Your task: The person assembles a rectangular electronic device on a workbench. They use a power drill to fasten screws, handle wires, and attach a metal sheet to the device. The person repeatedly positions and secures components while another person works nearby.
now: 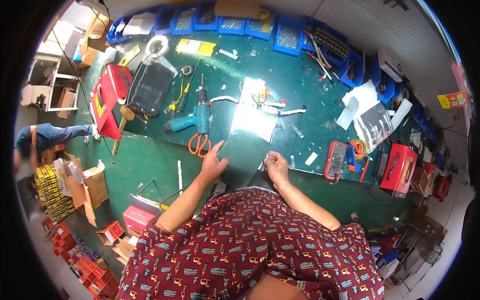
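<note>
My left hand (213, 164) is at the near edge of the bench, thumb and forefinger apart, with nothing visible in it. Just beyond it lie orange-handled scissors (198, 145) and a teal cordless drill (201, 117). Closed in a pinch, my right hand (277, 167) has a small pale strip (263, 162) at its fingertips; its exact kind is unclear. Ahead of both hands, a brightly lit white sheet (247, 122) lies flat on the green bench, with a bundle of coloured wires (263, 96) and white-sleeved leads (290, 111) on it and reaching past its right side.
Blue bins (289, 37) of small parts line the back. Leftward are a hammer (123, 122), a screwdriver (186, 92), a black case (150, 86) and a red box (107, 100). A red multimeter (334, 159) and another red box (398, 170) sit right. Someone's leg (70, 131) shows far left.
</note>
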A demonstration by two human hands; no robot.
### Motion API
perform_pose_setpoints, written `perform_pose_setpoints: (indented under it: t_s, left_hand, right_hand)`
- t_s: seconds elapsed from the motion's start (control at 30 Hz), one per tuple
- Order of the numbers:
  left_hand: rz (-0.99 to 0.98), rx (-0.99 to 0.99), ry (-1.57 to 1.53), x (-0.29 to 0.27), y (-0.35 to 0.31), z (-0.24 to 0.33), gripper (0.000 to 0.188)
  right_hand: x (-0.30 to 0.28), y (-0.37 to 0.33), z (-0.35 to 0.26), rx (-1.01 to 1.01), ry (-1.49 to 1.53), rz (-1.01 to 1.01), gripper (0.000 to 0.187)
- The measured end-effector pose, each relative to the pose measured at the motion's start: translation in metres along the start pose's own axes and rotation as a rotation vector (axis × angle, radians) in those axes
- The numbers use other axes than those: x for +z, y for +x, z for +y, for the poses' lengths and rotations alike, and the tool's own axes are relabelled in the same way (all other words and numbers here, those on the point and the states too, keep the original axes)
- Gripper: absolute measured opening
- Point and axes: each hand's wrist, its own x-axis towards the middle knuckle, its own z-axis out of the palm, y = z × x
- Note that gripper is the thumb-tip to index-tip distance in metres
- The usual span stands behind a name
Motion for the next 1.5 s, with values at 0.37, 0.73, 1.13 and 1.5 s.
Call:
perform_pose_setpoints:
  t_s: [0.37, 0.73, 1.13, 1.5]
  left_hand:
    - [-0.14, 0.061, -0.441, 0.003, 0.006, -0.017, 0.072]
    - [0.294, 0.026, -0.518, 0.007, -0.033, -0.015, 0.039]
    - [0.316, -0.296, -2.039, 0.006, -0.047, -0.045, 0.022]
    - [0.262, -0.344, -1.737, 0.024, -0.05, -0.008, 0.014]
  right_hand:
    - [0.006, -0.007, -0.021, 0.136, 0.103, 0.163, 0.023]
    - [0.003, -0.01, -0.026, 0.177, -0.015, 0.165, 0.026]
    - [0.002, -0.028, -0.033, 0.195, -0.056, 0.041, 0.022]
    - [-0.003, -0.025, -0.029, 0.193, -0.063, 0.02, 0.023]
